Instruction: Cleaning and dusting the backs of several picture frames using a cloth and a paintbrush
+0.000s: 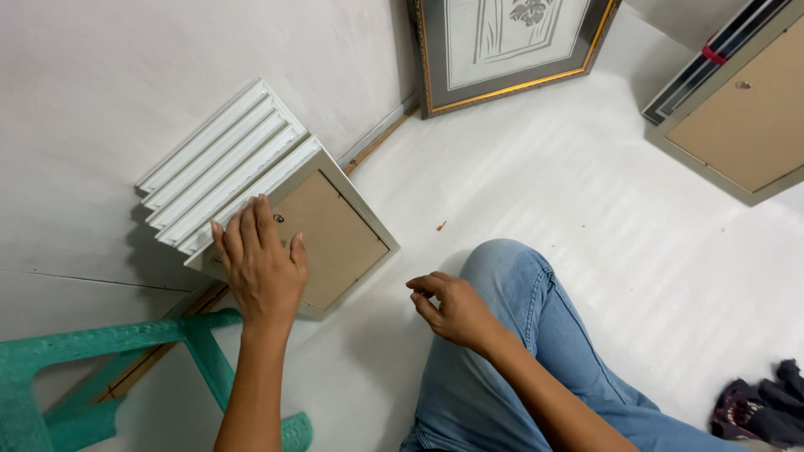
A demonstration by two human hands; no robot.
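Several white picture frames [226,163] lean stacked against the wall; my left hand [261,266] lies flat and open on the front frame [335,238], gripping nothing. My right hand [455,310] hovers nearby, loosely curled, empty. Stiff, light, probably fragile: best held by the edges.

Gilt-edged framed flower print [511,46] leaning on wall at 12 o'clock. Stacked frames, brown backing up [737,117], at 2 o'clock. Green plastic stool [100,368] at 8 o'clock. Dark cloth heap [766,406] at 4 o'clock. Small orange scrap [440,225] on white floor [586,218], near centre.
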